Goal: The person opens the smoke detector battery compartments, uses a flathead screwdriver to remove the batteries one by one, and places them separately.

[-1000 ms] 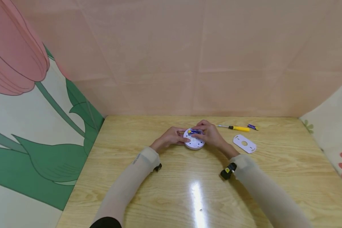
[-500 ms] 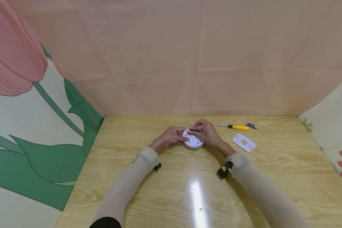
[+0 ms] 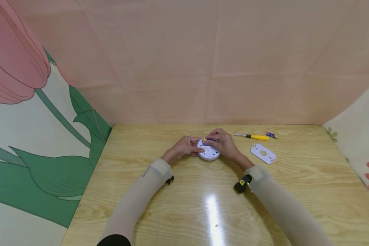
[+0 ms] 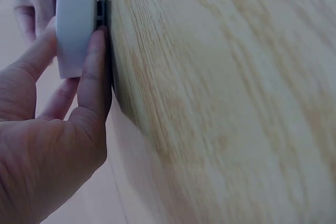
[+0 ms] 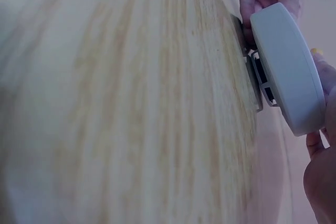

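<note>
while left hand grips white disc (on table), right hand seemingly pinches battery.

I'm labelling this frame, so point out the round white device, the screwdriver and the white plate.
device (image 3: 209,154): head view, on its near rim, below the fingers.
screwdriver (image 3: 258,137): head view, on the yellow handle.
plate (image 3: 268,157): head view, on the flat white part right of its hole.
</note>
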{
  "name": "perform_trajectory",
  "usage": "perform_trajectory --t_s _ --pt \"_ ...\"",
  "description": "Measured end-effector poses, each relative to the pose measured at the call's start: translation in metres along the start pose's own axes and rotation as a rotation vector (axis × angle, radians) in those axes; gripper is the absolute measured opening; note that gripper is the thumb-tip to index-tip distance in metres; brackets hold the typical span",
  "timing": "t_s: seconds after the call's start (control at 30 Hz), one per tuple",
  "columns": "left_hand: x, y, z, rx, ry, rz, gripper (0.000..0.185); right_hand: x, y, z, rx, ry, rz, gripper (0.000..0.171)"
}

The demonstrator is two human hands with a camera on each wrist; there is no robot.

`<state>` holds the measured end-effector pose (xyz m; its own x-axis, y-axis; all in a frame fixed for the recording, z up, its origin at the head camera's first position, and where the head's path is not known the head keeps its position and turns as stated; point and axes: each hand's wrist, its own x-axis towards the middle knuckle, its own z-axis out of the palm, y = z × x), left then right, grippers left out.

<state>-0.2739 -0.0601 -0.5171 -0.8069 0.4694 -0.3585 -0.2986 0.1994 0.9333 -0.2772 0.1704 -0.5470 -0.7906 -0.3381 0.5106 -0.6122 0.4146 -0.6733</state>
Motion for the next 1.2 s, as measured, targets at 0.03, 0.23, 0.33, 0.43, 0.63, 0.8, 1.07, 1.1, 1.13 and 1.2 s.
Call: perform_trajectory --t_s 0.03,0.23,0.33,0.43,0.63,0.8,1.07,1.1,1.13,1.2 --pt "0.0 0.0 0.0 0.004 -0.001 -0.001 0.066 0.0 0.0 0.0 0.018 0.011 0.006 0.012" --pt "0.0 0.001 -0.001 0.029 -0.005 -0.002 0.067 0.0 -0.001 -0.004 0.083 0.043 0.044 0.015" --pt "0.001 0.0 -0.001 0.034 -0.004 -0.002 0.068 0.002 -0.005 -0.008 0.071 0.036 0.074 0.015" --pt "0.001 0.0 -0.001 0.034 -0.002 0.004 0.068 0.003 -0.009 -0.012 0.05 0.025 0.094 0.016" --pt "0.0 0.0 -0.001 0.037 0.002 0.011 0.065 0.001 -0.01 -0.022 0.034 0.013 0.078 0.016" --pt "0.0 0.0 0.0 0.036 0.01 0.006 0.064 -0.001 -0.008 -0.034 0.031 0.019 0.055 0.018" --pt "0.002 -0.001 -0.001 0.029 0.024 -0.001 0.066 -0.005 -0.002 -0.056 -0.035 0.048 0.064 0.017" --pt "0.002 -0.001 -0.001 0.03 0.026 -0.003 0.066 -0.006 -0.001 -0.058 -0.039 0.053 0.064 0.017" --pt "0.002 -0.001 -0.001 0.03 0.026 -0.005 0.066 -0.007 0.0 -0.06 -0.041 0.057 0.062 0.017" --pt "0.003 -0.002 -0.001 0.028 0.027 -0.008 0.067 -0.009 0.002 -0.065 -0.036 0.058 0.064 0.017"
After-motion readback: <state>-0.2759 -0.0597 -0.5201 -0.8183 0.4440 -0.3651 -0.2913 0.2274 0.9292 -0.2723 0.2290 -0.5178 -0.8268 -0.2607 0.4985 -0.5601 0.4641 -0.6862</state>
